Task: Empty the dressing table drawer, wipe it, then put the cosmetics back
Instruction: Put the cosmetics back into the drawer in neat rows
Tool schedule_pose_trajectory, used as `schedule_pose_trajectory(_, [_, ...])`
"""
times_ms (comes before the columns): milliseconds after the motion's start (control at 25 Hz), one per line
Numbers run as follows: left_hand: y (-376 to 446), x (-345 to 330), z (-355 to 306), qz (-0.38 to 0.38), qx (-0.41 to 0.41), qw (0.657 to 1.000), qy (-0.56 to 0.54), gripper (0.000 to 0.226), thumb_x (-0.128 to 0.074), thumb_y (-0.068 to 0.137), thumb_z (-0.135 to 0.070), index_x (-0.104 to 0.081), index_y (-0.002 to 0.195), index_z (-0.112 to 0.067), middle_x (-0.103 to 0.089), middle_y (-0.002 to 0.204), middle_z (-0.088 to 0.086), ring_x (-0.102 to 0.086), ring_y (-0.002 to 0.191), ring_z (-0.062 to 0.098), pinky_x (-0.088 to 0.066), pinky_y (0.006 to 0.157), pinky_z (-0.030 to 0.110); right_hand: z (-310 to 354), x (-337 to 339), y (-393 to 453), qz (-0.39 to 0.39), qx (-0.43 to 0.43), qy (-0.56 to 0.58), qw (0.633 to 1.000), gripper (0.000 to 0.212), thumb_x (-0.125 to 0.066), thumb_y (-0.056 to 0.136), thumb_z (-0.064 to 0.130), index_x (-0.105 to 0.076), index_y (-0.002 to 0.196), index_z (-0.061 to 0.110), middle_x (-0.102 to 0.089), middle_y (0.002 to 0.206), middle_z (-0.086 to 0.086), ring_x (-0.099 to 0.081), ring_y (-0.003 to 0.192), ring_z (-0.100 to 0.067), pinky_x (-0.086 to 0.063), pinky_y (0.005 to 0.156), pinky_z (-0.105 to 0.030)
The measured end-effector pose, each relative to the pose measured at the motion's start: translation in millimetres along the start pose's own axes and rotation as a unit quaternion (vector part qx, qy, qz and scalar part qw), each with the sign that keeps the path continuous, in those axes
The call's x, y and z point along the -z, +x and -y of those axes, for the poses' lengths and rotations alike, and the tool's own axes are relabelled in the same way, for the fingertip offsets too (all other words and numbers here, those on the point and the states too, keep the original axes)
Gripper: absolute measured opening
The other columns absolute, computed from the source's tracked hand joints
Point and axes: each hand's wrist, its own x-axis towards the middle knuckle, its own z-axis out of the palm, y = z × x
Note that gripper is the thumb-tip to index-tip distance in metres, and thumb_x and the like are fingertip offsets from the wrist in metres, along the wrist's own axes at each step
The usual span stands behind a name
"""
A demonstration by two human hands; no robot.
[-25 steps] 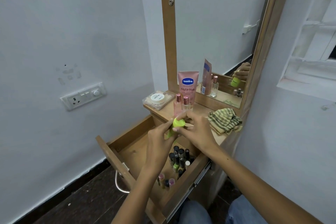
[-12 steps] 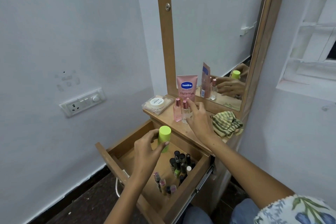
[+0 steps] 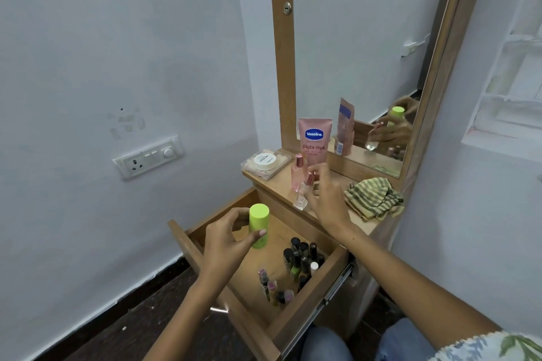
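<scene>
Green bottle gripped in left hand above drawer.

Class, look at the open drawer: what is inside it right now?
Inside the drawer, small bottles stand clustered at its right side, lipsticks nearer the front. The left hand covers part of the floor.

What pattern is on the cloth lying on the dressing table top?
Green and beige stripes; the cloth shows best in the head view, crumpled.

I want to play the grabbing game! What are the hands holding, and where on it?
The left hand grips the green bottle round its middle. The right hand pinches the clear perfume bottle near its pink cap.
</scene>
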Motion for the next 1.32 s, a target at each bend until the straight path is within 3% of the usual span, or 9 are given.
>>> schedule_pose_trajectory(160, [-8, 20, 5, 0.003, 0.018, 1.0, -0.003, 0.041, -0.082, 0.07, -0.021, -0.064, 0.107, -0.015, -0.067, 0.101, -0.007, -0.064, 0.092, 0.004, -0.053, 0.081, 0.02, 28, 6, -56, 0.082, -0.042, 0.166, 0.982, 0.045, -0.08, 0.074, 0.012, -0.048, 0.106, 0.019, -0.069, 0.09, 0.005, -0.068, 0.077, 0.0, -0.054, 0.064, -0.014])
schedule_pose_trajectory(280, [-17, 29, 8, 0.007, 0.021, 0.999, -0.023, 0.041, -0.08, 0.072, -0.019, -0.064, 0.109, -0.012, -0.068, 0.105, -0.002, -0.065, 0.095, 0.008, -0.055, 0.084, 0.027, 41, 6, -92, 0.163, -0.076, 0.203, 0.963, 0.048, -0.083, 0.07, 0.015, -0.05, 0.102, 0.027, -0.07, 0.092, 0.002, -0.07, 0.076, -0.003, -0.055, 0.064, -0.017])
schedule_pose_trajectory(360, [-22, 31, 7, 0.012, 0.024, 0.999, -0.038, 0.042, -0.079, 0.074, -0.018, -0.062, 0.112, -0.014, -0.068, 0.107, -0.003, -0.065, 0.098, 0.009, -0.055, 0.086, 0.032, 46, 2, -108, 0.19, -0.076, 0.185, 0.961, 0.046, -0.082, 0.072, 0.015, -0.049, 0.101, 0.027, -0.068, 0.095, 0.001, -0.07, 0.073, -0.006, -0.056, 0.061, -0.02])
schedule_pose_trajectory(480, [-27, 30, 6, 0.018, 0.027, 0.998, -0.045, 0.043, -0.079, 0.073, -0.017, -0.061, 0.112, -0.015, -0.067, 0.108, -0.003, -0.064, 0.099, 0.009, -0.055, 0.088, 0.034, 50, -9, -127, 0.201, -0.054, 0.117, 0.971, 0.044, -0.082, 0.072, 0.016, -0.047, 0.097, 0.025, -0.065, 0.09, 0.008, -0.067, 0.069, 0.001, -0.053, 0.057, -0.014])
schedule_pose_trajectory(560, [-28, 29, 6, 0.02, 0.033, 0.998, -0.05, 0.044, -0.081, 0.072, -0.018, -0.06, 0.11, -0.016, -0.067, 0.108, -0.003, -0.065, 0.098, 0.01, -0.055, 0.088, 0.036, 50, -18, -138, 0.203, -0.032, 0.06, 0.977, 0.044, -0.081, 0.074, 0.017, -0.044, 0.096, 0.026, -0.063, 0.083, 0.013, -0.065, 0.069, 0.004, -0.052, 0.06, -0.01])
schedule_pose_trajectory(720, [-29, 30, 8, 0.022, 0.045, 0.997, -0.053, 0.042, -0.083, 0.069, -0.016, -0.059, 0.105, -0.018, -0.067, 0.106, -0.003, -0.065, 0.098, 0.012, -0.055, 0.088, 0.037, 43, -33, -155, 0.191, 0.0, -0.022, 0.981, 0.038, -0.075, 0.08, 0.021, -0.042, 0.098, 0.027, -0.066, 0.094, 0.005, -0.067, 0.082, -0.004, -0.053, 0.068, -0.011])
schedule_pose_trajectory(960, [-32, 28, 14, 0.037, 0.049, 0.997, -0.042, 0.039, -0.083, 0.069, -0.018, -0.058, 0.098, -0.024, -0.064, 0.1, -0.015, -0.063, 0.093, 0.001, -0.055, 0.081, 0.025, 36, -45, -171, 0.19, 0.029, -0.104, 0.976, 0.044, -0.071, 0.084, 0.023, -0.046, 0.119, 0.021, -0.065, 0.108, 0.001, -0.065, 0.097, -0.014, -0.05, 0.081, -0.018])
schedule_pose_trajectory(1120, [-34, 25, 18, 0.045, 0.043, 0.998, -0.027, 0.039, -0.083, 0.069, -0.022, -0.056, 0.096, -0.028, -0.062, 0.097, -0.02, -0.061, 0.092, -0.004, -0.052, 0.077, 0.018, 36, -46, -173, 0.187, 0.059, -0.138, 0.971, 0.042, -0.069, 0.085, 0.021, -0.05, 0.122, 0.015, -0.064, 0.104, -0.001, -0.065, 0.091, -0.02, -0.045, 0.07, -0.021])
schedule_pose_trajectory(1320, [-35, 25, 24, 0.059, 0.04, 0.997, -0.004, 0.041, -0.083, 0.069, -0.025, -0.055, 0.098, -0.028, -0.06, 0.097, -0.021, -0.06, 0.092, -0.003, -0.051, 0.076, 0.018, 40, -41, -167, 0.189, 0.094, -0.156, 0.965, 0.039, -0.064, 0.089, 0.025, -0.055, 0.126, 0.017, -0.062, 0.11, 0.001, -0.062, 0.096, -0.015, -0.039, 0.071, -0.017])
